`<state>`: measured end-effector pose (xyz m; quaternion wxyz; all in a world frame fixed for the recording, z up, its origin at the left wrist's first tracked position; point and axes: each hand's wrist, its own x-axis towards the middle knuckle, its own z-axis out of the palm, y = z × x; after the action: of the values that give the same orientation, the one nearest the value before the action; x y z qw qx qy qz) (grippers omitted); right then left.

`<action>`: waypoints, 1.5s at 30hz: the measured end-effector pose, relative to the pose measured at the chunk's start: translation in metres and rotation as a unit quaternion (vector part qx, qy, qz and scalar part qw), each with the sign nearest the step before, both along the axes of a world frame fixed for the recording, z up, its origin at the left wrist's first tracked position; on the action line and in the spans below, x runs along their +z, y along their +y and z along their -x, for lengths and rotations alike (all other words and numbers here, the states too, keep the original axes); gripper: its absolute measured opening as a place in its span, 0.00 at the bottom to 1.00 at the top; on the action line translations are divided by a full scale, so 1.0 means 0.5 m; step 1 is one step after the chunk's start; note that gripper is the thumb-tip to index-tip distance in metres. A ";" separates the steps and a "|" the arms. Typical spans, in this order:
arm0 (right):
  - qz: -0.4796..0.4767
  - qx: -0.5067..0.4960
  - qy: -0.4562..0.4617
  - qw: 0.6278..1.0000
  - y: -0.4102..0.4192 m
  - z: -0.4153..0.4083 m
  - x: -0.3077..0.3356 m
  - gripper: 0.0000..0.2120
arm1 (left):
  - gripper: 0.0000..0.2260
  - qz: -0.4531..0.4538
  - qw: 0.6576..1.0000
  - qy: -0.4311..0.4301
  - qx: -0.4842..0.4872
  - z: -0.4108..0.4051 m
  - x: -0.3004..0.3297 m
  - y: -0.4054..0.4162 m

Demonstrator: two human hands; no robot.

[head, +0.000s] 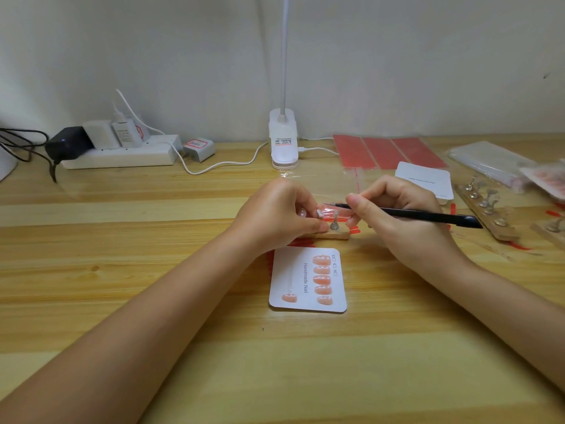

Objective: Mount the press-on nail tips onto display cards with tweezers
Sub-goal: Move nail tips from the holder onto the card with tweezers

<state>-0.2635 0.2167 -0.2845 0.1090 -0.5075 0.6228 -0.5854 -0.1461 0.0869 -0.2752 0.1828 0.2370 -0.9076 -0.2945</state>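
Observation:
A white display card (308, 280) printed "Handmade Nail" lies on the wooden table in front of me. Several peach nail tips (322, 280) sit in a column on its right side and one more near its lower left corner. Just beyond it, my left hand (275, 214) pinches a small pale nail tip (320, 213) over a wooden strip holder (333, 234) with a metal stand (334, 223). My right hand (397, 209) grips black tweezers (412, 213), their fine point aimed left at the piece between my hands.
A white clip lamp (283, 142) stands at the back centre, a power strip (122, 154) with chargers at back left. Red adhesive sheets (388, 151), a blank card (425, 180), more stand strips (486, 206) and plastic bags (489, 160) fill the right side.

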 end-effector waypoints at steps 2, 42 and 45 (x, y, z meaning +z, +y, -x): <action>-0.003 0.004 0.004 1.000 0.001 0.000 0.001 0.06 | 0.07 -0.001 1.000 -0.001 0.000 0.000 0.000 0.000; 0.068 -0.075 0.187 0.977 0.064 -0.068 -0.005 0.10 | 0.03 -0.196 0.965 0.172 -0.012 -0.131 -0.004 0.071; 0.095 -0.048 0.267 0.958 0.064 -0.081 -0.026 0.10 | 0.04 -0.214 0.959 0.184 0.010 -0.131 -0.023 0.076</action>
<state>-0.2228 0.2485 -0.2974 -0.1384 -0.6225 0.5943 -0.4902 -0.0806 0.1247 -0.2865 0.2946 0.2212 -0.7718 -0.5183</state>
